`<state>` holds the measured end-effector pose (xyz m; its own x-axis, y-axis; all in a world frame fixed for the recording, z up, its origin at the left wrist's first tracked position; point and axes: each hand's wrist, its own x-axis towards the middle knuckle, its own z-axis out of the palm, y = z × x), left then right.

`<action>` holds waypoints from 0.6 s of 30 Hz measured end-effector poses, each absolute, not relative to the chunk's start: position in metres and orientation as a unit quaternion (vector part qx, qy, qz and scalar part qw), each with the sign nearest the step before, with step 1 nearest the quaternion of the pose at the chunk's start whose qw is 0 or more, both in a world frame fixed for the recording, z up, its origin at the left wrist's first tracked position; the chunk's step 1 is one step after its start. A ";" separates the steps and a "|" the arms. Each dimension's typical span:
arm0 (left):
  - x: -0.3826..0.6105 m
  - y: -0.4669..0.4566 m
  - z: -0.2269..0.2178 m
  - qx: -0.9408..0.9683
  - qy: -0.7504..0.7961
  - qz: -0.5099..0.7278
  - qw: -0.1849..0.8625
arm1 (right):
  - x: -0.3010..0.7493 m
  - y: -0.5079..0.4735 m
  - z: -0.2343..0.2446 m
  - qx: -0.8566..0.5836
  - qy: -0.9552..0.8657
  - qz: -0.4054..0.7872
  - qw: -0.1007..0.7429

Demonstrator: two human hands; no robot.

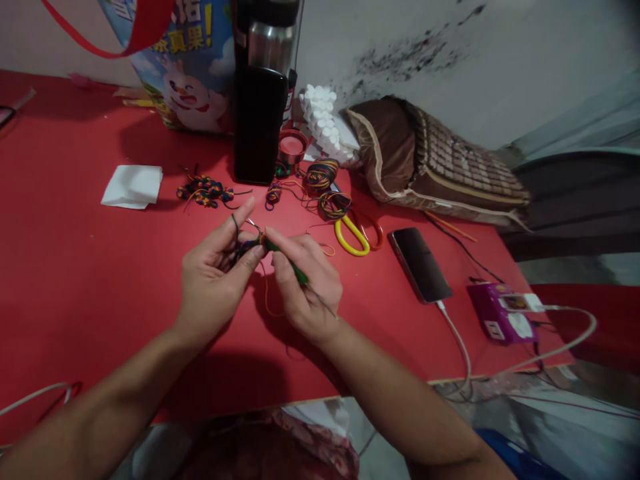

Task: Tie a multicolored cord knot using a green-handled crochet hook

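My left hand (217,270) pinches a small knot of multicoloured cord (246,248) between thumb and fingers, with the index finger raised. My right hand (307,283) is closed around a thin green tool (289,263), whose tip meets the knot. Both hands hover just above the red table (75,280), near its middle. An orange thread (267,297) trails down from the knot onto the table.
Behind the hands lie yellow-handled scissors (353,235), coils of coloured cord (323,175), a pile of finished knots (205,191), a folded white tissue (133,186) and a black flask (260,100). A phone (419,263) on a charging cable lies at the right, beside a purple box (500,313).
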<state>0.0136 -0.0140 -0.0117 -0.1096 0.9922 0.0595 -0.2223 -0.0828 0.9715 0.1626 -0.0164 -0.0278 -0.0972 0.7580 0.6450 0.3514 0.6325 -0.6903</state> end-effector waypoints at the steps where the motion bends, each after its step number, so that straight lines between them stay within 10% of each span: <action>1: 0.015 -0.014 -0.011 0.393 0.437 0.599 0.544 | 0.161 -0.017 -0.029 -0.385 -0.723 0.163 0.549; 8: 0.013 -0.009 -0.001 0.210 0.375 0.572 0.698 | 0.163 -0.018 -0.031 -0.359 -0.709 0.216 0.567; 18: 0.000 -0.009 0.007 0.282 0.415 0.491 0.712 | 0.172 0.012 -0.025 -0.332 -0.367 0.699 0.516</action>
<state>-0.0001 -0.0090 0.0068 0.1736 0.9334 -0.3140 -0.4653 0.3587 0.8092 0.1722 0.0118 -0.0246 -0.2457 0.9656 -0.0854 -0.4774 -0.1972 -0.8563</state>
